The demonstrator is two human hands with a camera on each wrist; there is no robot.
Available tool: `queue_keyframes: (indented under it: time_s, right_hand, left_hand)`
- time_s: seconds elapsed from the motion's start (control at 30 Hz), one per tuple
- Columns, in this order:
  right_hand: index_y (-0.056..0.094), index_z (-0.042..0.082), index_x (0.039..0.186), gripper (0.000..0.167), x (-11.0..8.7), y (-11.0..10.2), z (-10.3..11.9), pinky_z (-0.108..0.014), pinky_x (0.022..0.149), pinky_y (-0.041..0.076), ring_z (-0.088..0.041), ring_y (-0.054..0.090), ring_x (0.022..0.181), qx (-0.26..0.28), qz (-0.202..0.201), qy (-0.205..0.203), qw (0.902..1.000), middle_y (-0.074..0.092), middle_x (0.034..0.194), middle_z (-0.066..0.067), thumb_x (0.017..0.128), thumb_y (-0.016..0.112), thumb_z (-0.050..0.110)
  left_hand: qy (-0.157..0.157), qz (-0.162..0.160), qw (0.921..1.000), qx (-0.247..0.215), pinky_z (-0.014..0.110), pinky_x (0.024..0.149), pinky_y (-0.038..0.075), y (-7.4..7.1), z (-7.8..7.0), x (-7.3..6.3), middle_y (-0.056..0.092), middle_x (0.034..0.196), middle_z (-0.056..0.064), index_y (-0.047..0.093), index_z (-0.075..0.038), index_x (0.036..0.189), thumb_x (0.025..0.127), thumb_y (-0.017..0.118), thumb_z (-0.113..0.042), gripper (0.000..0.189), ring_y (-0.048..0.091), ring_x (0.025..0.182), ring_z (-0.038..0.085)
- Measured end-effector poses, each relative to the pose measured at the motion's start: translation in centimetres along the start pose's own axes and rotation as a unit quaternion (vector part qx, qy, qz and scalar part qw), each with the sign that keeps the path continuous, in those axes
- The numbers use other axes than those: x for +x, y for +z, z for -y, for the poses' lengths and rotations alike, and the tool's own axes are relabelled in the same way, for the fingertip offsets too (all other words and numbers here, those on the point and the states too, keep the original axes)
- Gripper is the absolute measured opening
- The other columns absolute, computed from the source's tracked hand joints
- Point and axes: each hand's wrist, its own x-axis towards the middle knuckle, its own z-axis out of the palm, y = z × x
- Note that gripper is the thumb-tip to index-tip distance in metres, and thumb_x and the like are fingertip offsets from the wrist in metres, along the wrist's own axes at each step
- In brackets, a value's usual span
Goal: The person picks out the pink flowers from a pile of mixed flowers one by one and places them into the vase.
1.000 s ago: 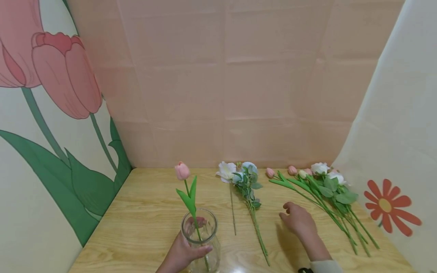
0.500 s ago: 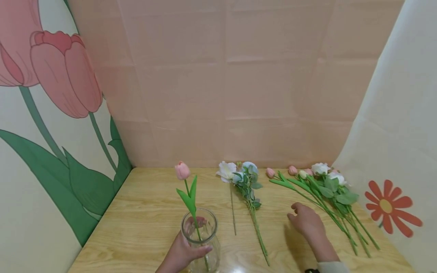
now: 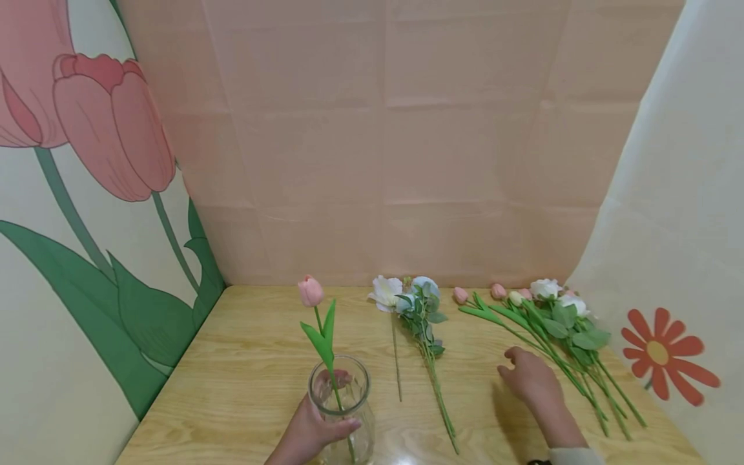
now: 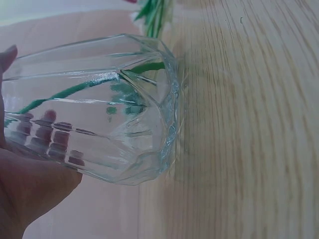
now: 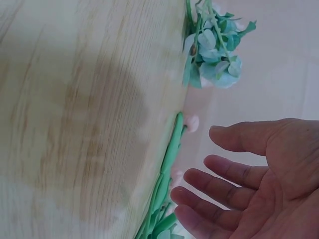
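A clear ribbed glass vase [image 3: 363,429] stands on the table at the front, and one pink tulip [image 3: 310,291] leans in it, its green stem reaching down inside. My left hand [image 3: 316,429] grips the vase around its side, thumb across the front; the left wrist view shows fingers through the glass [image 4: 99,119]. My right hand [image 3: 531,378] hovers over the table, holding nothing, its fingers relaxed and apart in the right wrist view. Nearest to it lies a bunch of pink tulips and white roses [image 3: 558,329], the hand just left of the stems.
Between the vase and the right hand lie a white flower [image 3: 386,292] on a thin stem and a pale blue flower spray [image 3: 427,323]. A pink backdrop [image 3: 378,161] closes the table's [image 3: 244,361] far edge, with printed panels on both sides.
My right hand has shifted a little to the right, toward the tulips and roses. The left hand, vase and tulip have stayed in place.
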Motion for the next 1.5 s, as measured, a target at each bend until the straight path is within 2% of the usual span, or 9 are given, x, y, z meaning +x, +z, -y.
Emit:
queue_keyframes:
  time_s: [0.27, 0.6, 0.97, 1.37, 1.5]
  right_hand:
    - [0.058, -0.010, 0.126, 0.049, 0.2, -0.3, -0.9, -0.061, 0.083, 0.051, -0.053, 0.059, 0.107, -0.012, -0.009, -0.002, 0.9999, 0.061, 0.122, -0.035, 0.096, 0.066, 0.028]
    - [0.056, -0.011, 0.129, 0.053, 1.2, -0.4, -2.6, -0.060, 0.083, 0.051, -0.054, 0.058, 0.110, -0.009, 0.009, 0.017, 0.9998, 0.059, 0.127, -0.035, 0.097, 0.065, 0.029]
    - [0.053, -0.012, 0.131, 0.051, 1.9, -1.3, -3.4, -0.064, 0.085, 0.050, -0.057, 0.054, 0.113, -0.016, 0.009, 0.031, 0.9994, 0.056, 0.129, -0.038, 0.097, 0.062, 0.025]
    - [0.057, -0.014, 0.124, 0.043, 3.3, -0.9, -5.1, -0.063, 0.084, 0.049, -0.056, 0.057, 0.107, -0.035, -0.025, 0.026, 0.9988, 0.060, 0.119, -0.038, 0.094, 0.059, 0.016]
    - [0.057, -0.015, 0.125, 0.042, 3.7, -0.7, -5.7, -0.063, 0.085, 0.049, -0.056, 0.057, 0.107, -0.038, -0.042, 0.005, 0.9984, 0.060, 0.119, -0.038, 0.094, 0.058, 0.013]
  left_hand:
    - [0.001, -0.005, 1.0000, 0.003, 0.078, 0.097, 0.038, 0.1, 0.0, 0.0, 0.049, 0.147, 0.019, 0.044, -0.017, 0.139, 0.083, 0.083, -0.019, 0.069, 0.035, 0.138, 0.055]
    - [0.007, -0.012, 0.9999, 0.007, 0.076, 0.098, 0.039, 0.2, 0.0, 0.0, 0.051, 0.146, 0.019, 0.046, -0.016, 0.137, 0.082, 0.084, -0.019, 0.068, 0.037, 0.137, 0.054]
    - [0.011, -0.008, 0.9999, 0.004, 0.075, 0.095, 0.042, 0.1, 0.1, 0.0, 0.049, 0.147, 0.020, 0.045, -0.015, 0.139, 0.083, 0.084, -0.019, 0.069, 0.038, 0.135, 0.057]
    - [0.009, -0.012, 0.9999, -0.003, 0.068, 0.096, 0.046, 0.2, 0.2, 0.1, 0.048, 0.147, 0.023, 0.045, -0.012, 0.139, 0.082, 0.084, -0.017, 0.069, 0.042, 0.132, 0.054]
    - [0.010, -0.014, 0.9999, -0.002, 0.069, 0.097, 0.045, 0.2, 0.3, 0.1, 0.048, 0.146, 0.023, 0.046, -0.013, 0.138, 0.081, 0.085, -0.018, 0.069, 0.042, 0.132, 0.055]
